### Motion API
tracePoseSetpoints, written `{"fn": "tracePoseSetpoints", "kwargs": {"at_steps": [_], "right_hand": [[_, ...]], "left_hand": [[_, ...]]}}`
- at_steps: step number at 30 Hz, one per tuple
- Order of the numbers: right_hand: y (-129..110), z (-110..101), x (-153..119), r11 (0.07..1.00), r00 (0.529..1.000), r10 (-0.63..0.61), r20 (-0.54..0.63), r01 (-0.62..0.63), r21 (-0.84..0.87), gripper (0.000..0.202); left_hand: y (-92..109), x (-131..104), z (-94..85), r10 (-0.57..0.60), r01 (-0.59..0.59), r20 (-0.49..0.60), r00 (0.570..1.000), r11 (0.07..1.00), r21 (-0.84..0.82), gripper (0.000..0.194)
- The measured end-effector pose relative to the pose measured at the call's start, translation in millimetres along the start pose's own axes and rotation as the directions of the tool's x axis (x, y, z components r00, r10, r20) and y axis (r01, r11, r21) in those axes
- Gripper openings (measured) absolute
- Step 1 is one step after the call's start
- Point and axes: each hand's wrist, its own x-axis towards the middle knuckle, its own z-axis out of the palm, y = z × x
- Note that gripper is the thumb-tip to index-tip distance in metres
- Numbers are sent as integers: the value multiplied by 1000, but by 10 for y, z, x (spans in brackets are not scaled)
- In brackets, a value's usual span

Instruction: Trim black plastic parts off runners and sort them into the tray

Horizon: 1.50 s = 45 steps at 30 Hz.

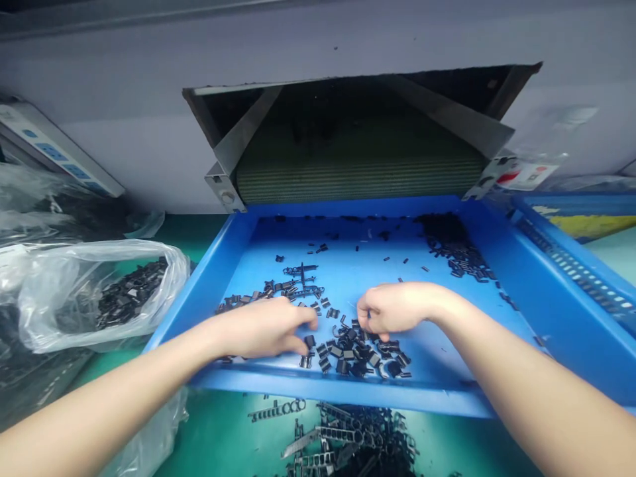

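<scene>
Small black plastic parts [350, 351] lie in a loose pile near the front wall of a blue tray [437, 397]. My left hand [271, 328] is over the pile's left side, thumb and forefinger apart beside a small black piece [309, 341]; its other fingers are partly hidden. At the pile's right edge, my right hand [397, 308] has its fingers curled together and pointing down; whatever they may hold is hidden. More black parts [243, 299] lie behind my left hand, with a branched black plastic frame [302, 281] just beyond.
A conveyor belt [358, 179] ends above the tray's back edge. A heap of tiny black pieces [447, 238] sits in the back right corner. Left of the tray stands an open clear bag [171, 265] of black parts. Black ladder-like frames [342, 434] are heaped in front on the green surface [209, 430].
</scene>
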Motion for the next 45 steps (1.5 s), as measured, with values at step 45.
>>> {"fn": "tracePoseSetpoints", "kwargs": {"at_steps": [45], "right_hand": [[167,38,221,669,988,-118,-97,151,728,25]], "left_hand": [[-154,562,72,17,19,56,998,806,-591,21]]}}
